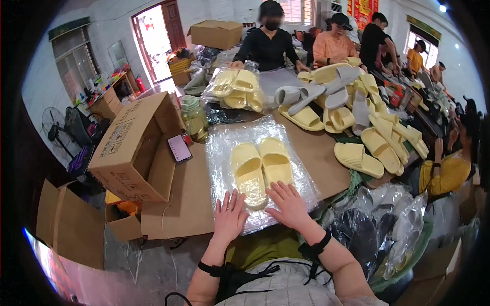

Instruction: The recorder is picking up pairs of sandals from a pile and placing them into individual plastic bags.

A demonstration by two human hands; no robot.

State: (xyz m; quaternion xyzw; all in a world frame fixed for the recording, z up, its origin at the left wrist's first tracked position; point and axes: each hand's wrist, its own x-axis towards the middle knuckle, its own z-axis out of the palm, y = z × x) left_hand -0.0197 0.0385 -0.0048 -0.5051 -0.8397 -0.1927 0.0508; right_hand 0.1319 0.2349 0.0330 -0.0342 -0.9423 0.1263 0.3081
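Observation:
A pair of pale yellow slippers (248,164) lies side by side, toes away from me, on a stack of clear plastic bags (220,143). Whether the pair is inside the top bag or only on it, I cannot tell for sure; shiny film seems to cover the heel end. My left hand (230,211) rests flat by the left slipper's heel, fingers spread. Over the heel end of the right slipper, my right hand (287,204) also lies with its fingers stretched out. Neither hand grips anything.
Loose yellow and grey slippers (357,109) heap up at the right. Bagged yellow slippers (237,86) lie at the far side. Left stand an open cardboard box (135,148), a phone (179,148) and a glass jar (194,118). A sack of bagged slippers (377,224) sits low right. People work beyond the table.

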